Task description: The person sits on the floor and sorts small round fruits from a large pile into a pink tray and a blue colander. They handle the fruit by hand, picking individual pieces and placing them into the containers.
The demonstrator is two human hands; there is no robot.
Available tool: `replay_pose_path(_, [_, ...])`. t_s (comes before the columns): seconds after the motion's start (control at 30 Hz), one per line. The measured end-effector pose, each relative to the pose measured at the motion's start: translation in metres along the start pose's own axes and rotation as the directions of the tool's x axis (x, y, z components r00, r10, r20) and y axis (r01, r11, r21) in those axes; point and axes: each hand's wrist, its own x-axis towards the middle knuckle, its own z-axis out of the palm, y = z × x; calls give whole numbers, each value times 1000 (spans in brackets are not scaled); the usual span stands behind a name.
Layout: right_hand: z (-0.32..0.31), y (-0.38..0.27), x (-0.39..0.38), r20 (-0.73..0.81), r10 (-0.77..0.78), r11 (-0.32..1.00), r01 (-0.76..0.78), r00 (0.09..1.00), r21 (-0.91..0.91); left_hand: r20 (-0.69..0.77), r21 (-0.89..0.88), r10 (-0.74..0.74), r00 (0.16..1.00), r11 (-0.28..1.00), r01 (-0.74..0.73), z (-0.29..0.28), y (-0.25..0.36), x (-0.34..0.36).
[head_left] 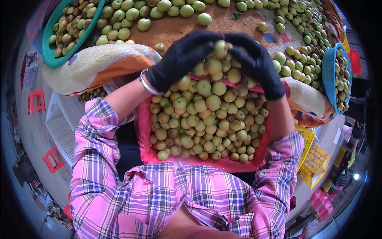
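My left hand point(178, 60) and my right hand point(258, 63), both in black gloves, curve inward around a cluster of round green-yellow jujubes point(214, 66). Their fingertips nearly meet at the far side of the cluster, with one jujube point(221, 47) between them. The hands are at the near edge of the sorting table point(175, 35), just over the far rim of a container with a pink plastic liner point(145, 140). Many more jujubes point(199, 127) fill that container close to my body. Some have brownish patches.
Loose jujubes lie across the cloth-covered table. A green basket point(47, 51) at the far left and a blue basket point(328, 75) at the right hold browner ones. Rolled cloths point(99, 65) border the near edge. White crates point(59, 123), red stools point(53, 159) and yellow crates point(314, 165) stand below.
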Motion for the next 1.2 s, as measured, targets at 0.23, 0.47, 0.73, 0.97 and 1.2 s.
replay_pose_path(0.23, [18, -39, -101, 164, -10, 985, 37, 986, -167, 468, 54, 127, 875, 984, -171, 23, 28, -71])
replay_pose_path(0.47, [3, -25, -47, -150, -218, 802, 90, 964, -590, 95, 633, 269, 958, 726, -267, 15, 3, -15])
replay_pose_path(0.73, [22, 12, -33, -105, -242, 734, 112, 965, -670, 3, 661, 227, 974, 730, -172, 16, -32, -20])
replay_pose_path(0.97, [25, 11, -46, -183, 82, 945, -135, 980, -298, 237, 321, 74, 969, 935, -149, 35, -32, -69])
replay_pose_path(1.2, [16, 76, 36, -186, -226, 564, -27, 956, -826, 0, 407, -23, 1000, 913, 20, 44, -15, -125])
